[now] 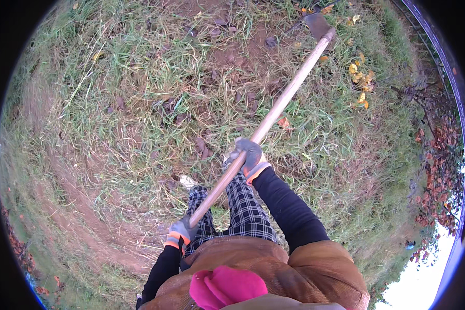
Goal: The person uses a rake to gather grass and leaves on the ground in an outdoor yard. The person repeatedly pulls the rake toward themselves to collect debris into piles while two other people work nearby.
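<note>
A hoe with a long wooden handle (285, 99) runs slantwise from my waist to the upper right. Near its lower end, my gloved left hand (184, 229) grips the handle. My right hand (249, 155), in a grey glove with an orange cuff, is closed around the shaft farther up. The broad metal hoe blade (317, 25) is at the far end, over grass and fallen leaves; whether it touches the ground I cannot tell. Cut grass (147, 128) and bare reddish soil (242, 54) lie before me.
Yellow leaves (359, 75) lie to the right of the handle. A shrub with reddish-brown leaves (436, 182) stands at the right rim. My shoe (187, 181) and checked trouser legs (250, 205) are below the handle. A bare soil strip (77, 217) curves along the left.
</note>
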The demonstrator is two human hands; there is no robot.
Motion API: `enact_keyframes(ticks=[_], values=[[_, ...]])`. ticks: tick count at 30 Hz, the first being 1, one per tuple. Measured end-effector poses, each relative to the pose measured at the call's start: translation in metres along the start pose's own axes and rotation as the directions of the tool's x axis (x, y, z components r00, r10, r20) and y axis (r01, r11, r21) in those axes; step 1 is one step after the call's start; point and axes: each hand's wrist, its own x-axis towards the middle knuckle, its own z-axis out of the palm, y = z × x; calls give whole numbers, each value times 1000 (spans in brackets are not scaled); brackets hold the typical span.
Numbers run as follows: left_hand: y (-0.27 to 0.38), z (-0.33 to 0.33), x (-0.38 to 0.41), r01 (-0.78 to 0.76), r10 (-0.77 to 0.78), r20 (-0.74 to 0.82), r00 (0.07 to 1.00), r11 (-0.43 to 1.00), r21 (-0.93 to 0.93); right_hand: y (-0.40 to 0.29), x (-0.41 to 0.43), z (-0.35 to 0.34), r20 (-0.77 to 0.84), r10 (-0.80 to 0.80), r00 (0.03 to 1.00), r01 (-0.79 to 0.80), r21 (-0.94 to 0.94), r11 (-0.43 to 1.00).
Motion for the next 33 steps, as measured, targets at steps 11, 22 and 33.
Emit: enact_keyframes(ticks=[11,22,33], values=[[139,-44,62,-312,309,-48,950,942,-120,-128,106,-34,-140,-310,940,283,-184,941],[-124,-48,-190,252,-280,177,944,954,163,254,-59,-50,-88,547,832,-528,173,831],[87,-18,43,-290,287,-44,957,951,-108,-82,21,12,-189,-444,876,407,-208,890]])
